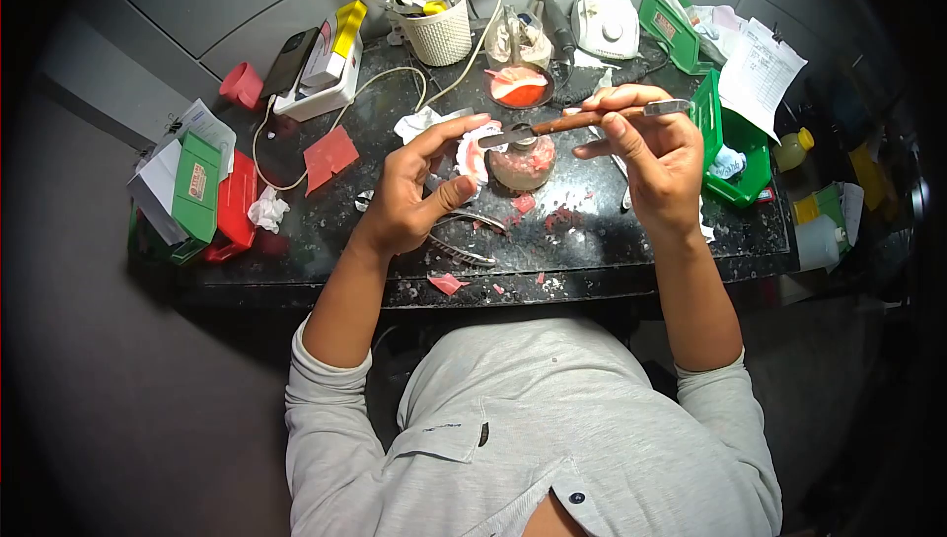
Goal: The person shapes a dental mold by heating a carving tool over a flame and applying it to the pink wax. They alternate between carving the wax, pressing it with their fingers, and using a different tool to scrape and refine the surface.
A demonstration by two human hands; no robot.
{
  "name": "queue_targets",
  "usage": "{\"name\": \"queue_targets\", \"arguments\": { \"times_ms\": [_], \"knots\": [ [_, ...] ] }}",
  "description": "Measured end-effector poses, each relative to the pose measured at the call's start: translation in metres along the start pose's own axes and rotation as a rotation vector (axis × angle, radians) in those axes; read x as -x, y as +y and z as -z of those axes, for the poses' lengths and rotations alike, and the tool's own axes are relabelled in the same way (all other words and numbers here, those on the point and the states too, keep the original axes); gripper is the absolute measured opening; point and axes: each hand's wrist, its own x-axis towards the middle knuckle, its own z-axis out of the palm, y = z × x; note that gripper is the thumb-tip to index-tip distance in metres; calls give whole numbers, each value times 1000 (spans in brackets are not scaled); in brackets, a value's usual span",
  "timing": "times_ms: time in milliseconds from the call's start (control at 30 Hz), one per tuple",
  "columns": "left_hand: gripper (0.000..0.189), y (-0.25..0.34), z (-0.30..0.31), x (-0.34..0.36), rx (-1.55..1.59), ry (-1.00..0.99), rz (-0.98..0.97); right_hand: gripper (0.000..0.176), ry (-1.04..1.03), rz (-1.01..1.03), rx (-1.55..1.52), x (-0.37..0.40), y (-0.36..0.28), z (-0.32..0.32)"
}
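Note:
Between the thumb and fingers of my left hand (419,185) is a white dental model (474,154) with a pink arch on it. My right hand (653,157) is closed on a wax knife (582,122) with a brown handle, and a metal end shows beyond the fingers. The knife's blade points left to the model; whether the two touch is hard to tell. Just below the blade stands a round glass burner (523,164) with pink bits in or on it. A metal tool (472,256) lies below my left hand.
Behind the burner sits a dish of red wax (519,86). Pink wax sheet (330,158) and scraps lie on the black bench (395,290). Green boxes (745,157) stand right, a red box (235,210) left. A woven cup (437,29) and a white device (606,22) are behind.

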Motion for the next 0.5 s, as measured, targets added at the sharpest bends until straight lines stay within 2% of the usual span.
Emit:
{"name": "queue_targets", "arguments": {
  "times_ms": [400,500],
  "knots": [
    [73,-2,0,1,11,-15,12,16,-36,-7,7,1,4,0],
    [63,-3,-1,1,45,7,-20,16,-37,-2,-2,0,3,0]
  ]
}}
